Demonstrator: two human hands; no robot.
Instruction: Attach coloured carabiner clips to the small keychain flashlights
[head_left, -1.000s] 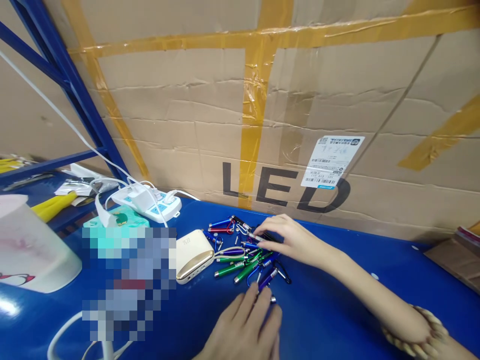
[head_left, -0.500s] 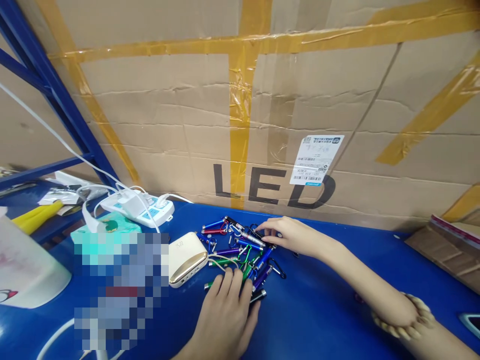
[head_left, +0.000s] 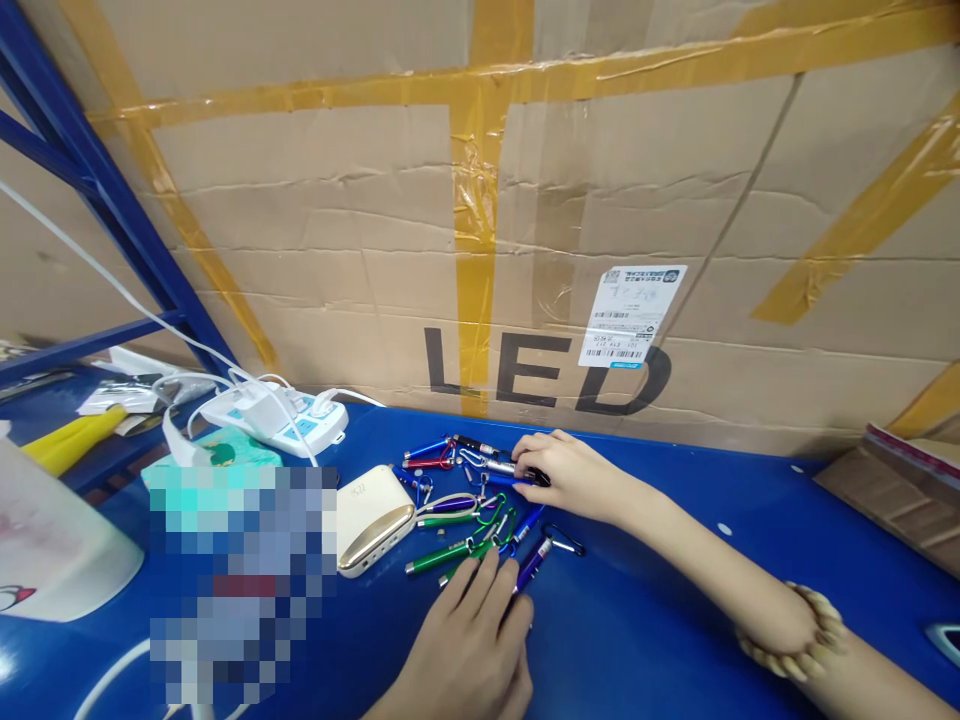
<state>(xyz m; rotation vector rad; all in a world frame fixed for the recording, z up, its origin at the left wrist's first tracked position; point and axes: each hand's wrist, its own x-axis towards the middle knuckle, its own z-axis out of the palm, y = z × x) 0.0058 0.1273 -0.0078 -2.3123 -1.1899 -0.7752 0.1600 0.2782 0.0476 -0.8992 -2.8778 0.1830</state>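
A pile of small keychain flashlights (head_left: 480, 505) in green, blue, purple, red and black, with clip rings, lies on the blue table (head_left: 645, 610). My right hand (head_left: 564, 472) reaches in from the lower right, a bead bracelet (head_left: 791, 645) on its arm. Its fingers are curled round a black flashlight (head_left: 525, 477) at the pile's far right side. My left hand (head_left: 469, 645) lies flat at the pile's near edge, fingers stretched out, fingertips touching a purple flashlight (head_left: 534, 562) and a green one (head_left: 439, 556).
A white and gold power bank (head_left: 373, 515) sits left of the pile. Behind it are a teal tissue pack (head_left: 217, 452) and a white power strip (head_left: 277, 415) with cables. A big taped cardboard box marked LED (head_left: 525, 250) walls the back. A white container (head_left: 52, 545) stands far left.
My left hand has slid back toward me off the pile, uncovering the green flashlights. My right hand's fingers have curled down onto the black flashlight.
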